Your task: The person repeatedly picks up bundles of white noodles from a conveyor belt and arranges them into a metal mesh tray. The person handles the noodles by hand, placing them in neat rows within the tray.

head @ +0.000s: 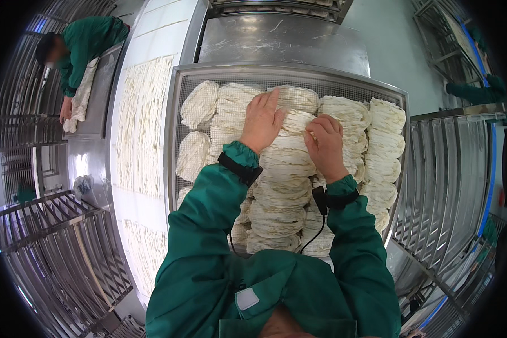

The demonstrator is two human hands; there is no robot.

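A mesh-bottomed metal tray [289, 68] lies before me, holding rows of pale noodle bundles. My left hand [263, 120] rests flat near the far end of the middle row, its thumb apart from the fingers and touching a folded noodle bundle [295, 122]. At that bundle's right end is my right hand [326, 145], its fingers curled in with the tips on the noodles. Part of the bundle is hidden beneath both hands. Another bundle [298, 98] sits just beyond, against the left fingertips. Black straps circle both wrists, and cables run from them.
Left of the tray, a white surface [120, 207] carries long noodle strands [141, 126]. A co-worker [88, 42] leans over a metal table with noodles at the far left. Metal racks [435, 169] stand on both sides. A steel surface [283, 42] lies beyond the tray.
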